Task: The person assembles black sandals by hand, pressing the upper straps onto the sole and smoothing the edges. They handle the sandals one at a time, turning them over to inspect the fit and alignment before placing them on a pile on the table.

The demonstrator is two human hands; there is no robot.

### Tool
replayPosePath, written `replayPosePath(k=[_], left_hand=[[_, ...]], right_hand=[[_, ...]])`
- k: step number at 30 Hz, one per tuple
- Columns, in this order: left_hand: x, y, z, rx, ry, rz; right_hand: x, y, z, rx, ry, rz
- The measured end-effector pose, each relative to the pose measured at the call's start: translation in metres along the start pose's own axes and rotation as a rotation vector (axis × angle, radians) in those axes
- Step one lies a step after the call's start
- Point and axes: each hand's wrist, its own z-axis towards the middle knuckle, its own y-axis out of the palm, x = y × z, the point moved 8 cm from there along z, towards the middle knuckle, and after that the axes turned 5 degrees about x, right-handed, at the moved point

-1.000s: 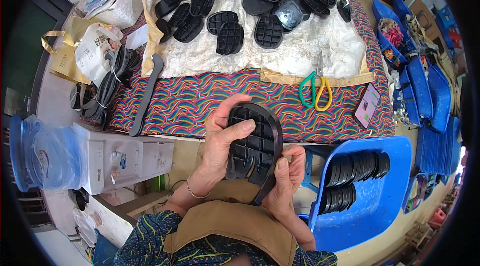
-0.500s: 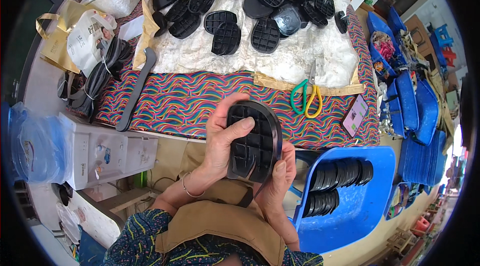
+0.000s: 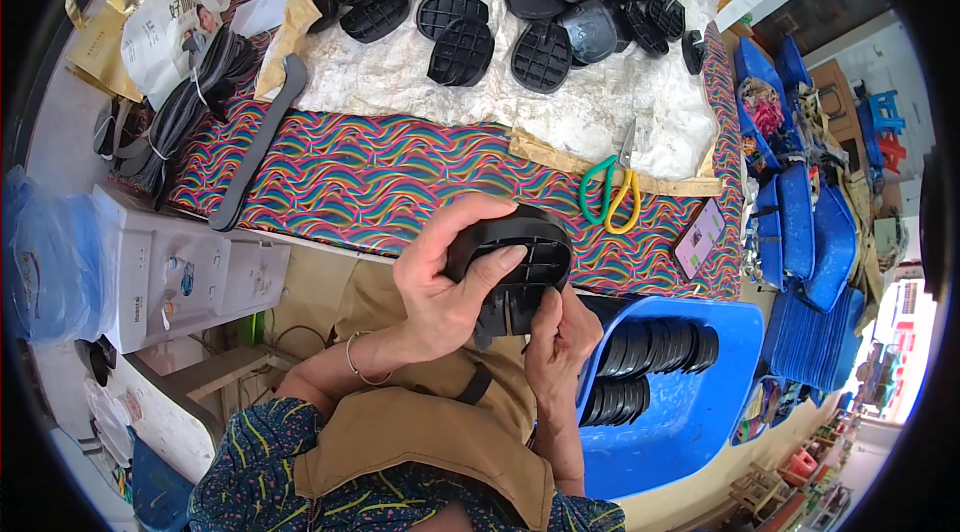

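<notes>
Fingers of left hand (image 3: 440, 297) grip black gridded piece (image 3: 545, 254), thumb on its grid; right hand (image 3: 562, 337) pinches lower edge near blue tub (image 3: 680, 437) of black parts (image 3: 655, 347).

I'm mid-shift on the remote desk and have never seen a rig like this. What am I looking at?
No machine here: a person works with two bare hands. A wide fisheye camera on the head looks down, so left is the person's left and straight edges bend. The left hand holds a black gridded piece; the right hand grasps its lower right side. Ahead, on a table with a patterned cloth and a white sheet, lie similar black pieces, scissors, a phone and a long dark strip. A blue tub stands at right.
</notes>
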Motion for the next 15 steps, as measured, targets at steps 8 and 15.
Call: replayPosePath(k=[8,15], left_hand=[[-0.009,0.005,0.005,-0.120,-0.082,-0.041],[-0.001,0.017,0.006,-0.130,-0.141,0.110]], right_hand=[[-0.005,-0.004,0.011,0.086,0.116,0.246],[0.023,-0.012,-0.008,-0.098,0.271,0.137]])
